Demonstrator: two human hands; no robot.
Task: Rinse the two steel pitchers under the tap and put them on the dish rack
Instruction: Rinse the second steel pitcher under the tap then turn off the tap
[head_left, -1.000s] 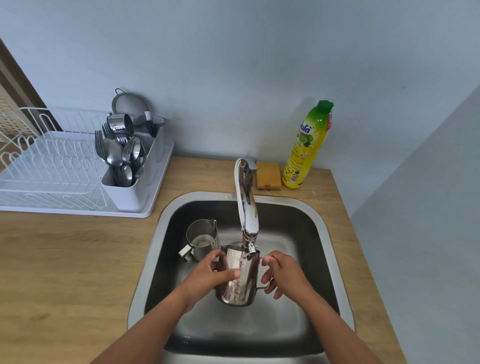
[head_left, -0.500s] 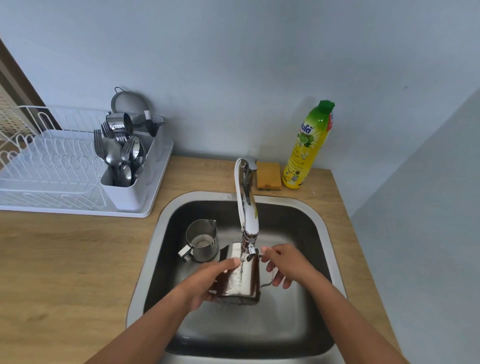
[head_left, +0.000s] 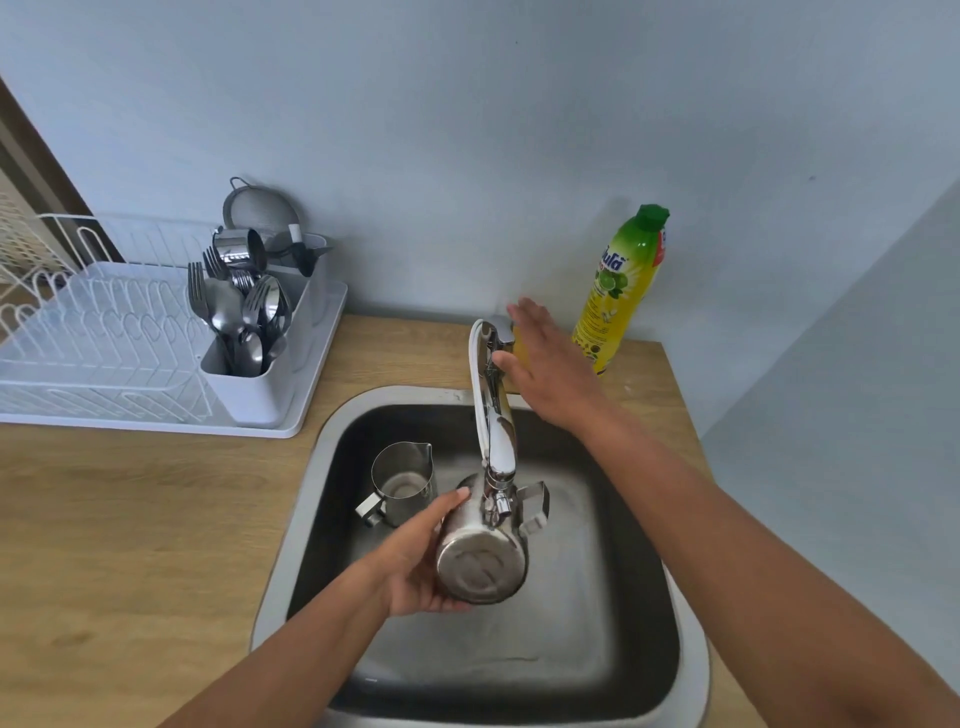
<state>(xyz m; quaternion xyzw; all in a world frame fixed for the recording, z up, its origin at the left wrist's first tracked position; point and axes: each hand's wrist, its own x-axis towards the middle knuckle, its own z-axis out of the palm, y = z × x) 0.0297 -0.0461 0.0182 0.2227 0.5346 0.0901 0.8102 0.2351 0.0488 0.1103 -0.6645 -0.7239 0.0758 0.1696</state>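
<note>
My left hand (head_left: 415, 558) grips one steel pitcher (head_left: 480, 564) tipped over in the sink, its base facing me and its mouth under the tap's spout. The chrome tap (head_left: 496, 415) arches over the sink (head_left: 332, 447). My right hand (head_left: 545, 364) is open, fingers spread, at the tap's lever near the back of the sink. The second steel pitcher (head_left: 402, 480) stands upright on the sink floor to the left, handle toward me. The white dish rack (head_left: 104, 353) sits on the counter at the left.
A cutlery holder (head_left: 244, 322) full of forks and spoons stands at the rack's right end, with a strainer behind it. A yellow dish soap bottle (head_left: 621, 291) stands by the wall at the right. The wooden counter (head_left: 130, 545) surrounds the sink.
My right hand let go of the pitcher's handle and rose to the tap lever. My left hand tilted the pitcher over so its base now faces me.
</note>
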